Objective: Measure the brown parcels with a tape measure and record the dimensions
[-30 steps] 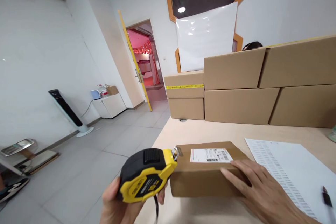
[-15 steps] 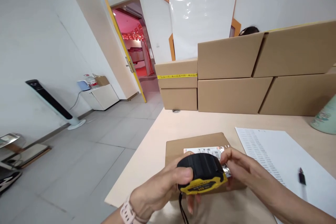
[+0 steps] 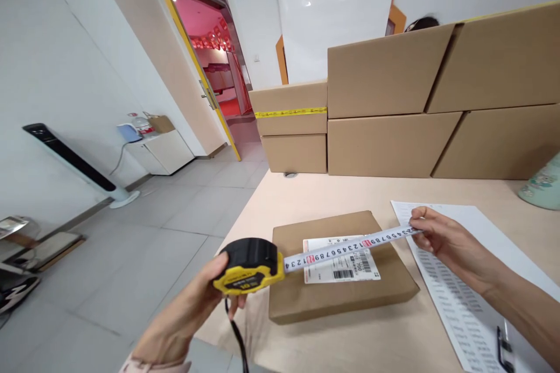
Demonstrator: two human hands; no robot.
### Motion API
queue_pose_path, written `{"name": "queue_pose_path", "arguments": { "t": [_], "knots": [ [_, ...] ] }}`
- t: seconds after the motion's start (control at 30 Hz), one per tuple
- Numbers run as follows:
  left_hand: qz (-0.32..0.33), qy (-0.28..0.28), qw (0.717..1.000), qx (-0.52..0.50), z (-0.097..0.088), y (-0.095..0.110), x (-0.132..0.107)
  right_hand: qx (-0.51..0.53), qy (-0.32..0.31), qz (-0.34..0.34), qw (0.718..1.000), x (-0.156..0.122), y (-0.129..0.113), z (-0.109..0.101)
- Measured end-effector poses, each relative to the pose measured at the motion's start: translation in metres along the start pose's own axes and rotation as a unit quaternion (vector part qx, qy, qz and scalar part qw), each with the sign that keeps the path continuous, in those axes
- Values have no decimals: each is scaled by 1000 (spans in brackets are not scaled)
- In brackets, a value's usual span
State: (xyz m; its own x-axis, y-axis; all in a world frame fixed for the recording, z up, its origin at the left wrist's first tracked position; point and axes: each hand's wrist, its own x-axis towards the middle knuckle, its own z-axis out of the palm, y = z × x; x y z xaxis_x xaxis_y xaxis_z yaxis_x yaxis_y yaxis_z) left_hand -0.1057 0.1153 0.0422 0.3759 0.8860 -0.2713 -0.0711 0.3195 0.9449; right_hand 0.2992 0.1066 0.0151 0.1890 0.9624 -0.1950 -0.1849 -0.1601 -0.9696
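My left hand (image 3: 192,297) is closed around a black and yellow tape measure (image 3: 249,268), held left of a small cardboard box (image 3: 324,303). Out of its case runs the white blade (image 3: 341,249), stretched above the box's top. The blade's far end is pinched by my right hand (image 3: 446,245), to the right of the box and over a printed sheet (image 3: 450,303). A white shipping label (image 3: 345,271) lies on the box, partly hidden by the blade. From the case hangs a black wrist strap (image 3: 237,335).
Stacked cartons (image 3: 389,145) line the back of the table (image 3: 284,195). A pen (image 3: 504,349) lies on the paper at lower right, and a pale green patterned container (image 3: 545,186) stands at the right edge. The top of a person's head shows behind the cartons.
My hands have moved apart, the left with the case to the left and the right to the right. The blade is now pulled out between them, and the label shows more.
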Motion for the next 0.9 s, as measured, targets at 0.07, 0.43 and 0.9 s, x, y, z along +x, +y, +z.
{"name": "queue_pose_path", "arguments": {
  "t": [0.07,0.43,0.9],
  "knots": [
    [-9,56,998,-4,-14,-8,0,-32,-13,-1,999,5,14,1],
    [7,34,998,57,-45,-23,12,-204,-10,-47,978,-2,30,22],
    [17,29,998,49,-58,-33,17,-207,22,16,978,8,53,1]
  ]
}}
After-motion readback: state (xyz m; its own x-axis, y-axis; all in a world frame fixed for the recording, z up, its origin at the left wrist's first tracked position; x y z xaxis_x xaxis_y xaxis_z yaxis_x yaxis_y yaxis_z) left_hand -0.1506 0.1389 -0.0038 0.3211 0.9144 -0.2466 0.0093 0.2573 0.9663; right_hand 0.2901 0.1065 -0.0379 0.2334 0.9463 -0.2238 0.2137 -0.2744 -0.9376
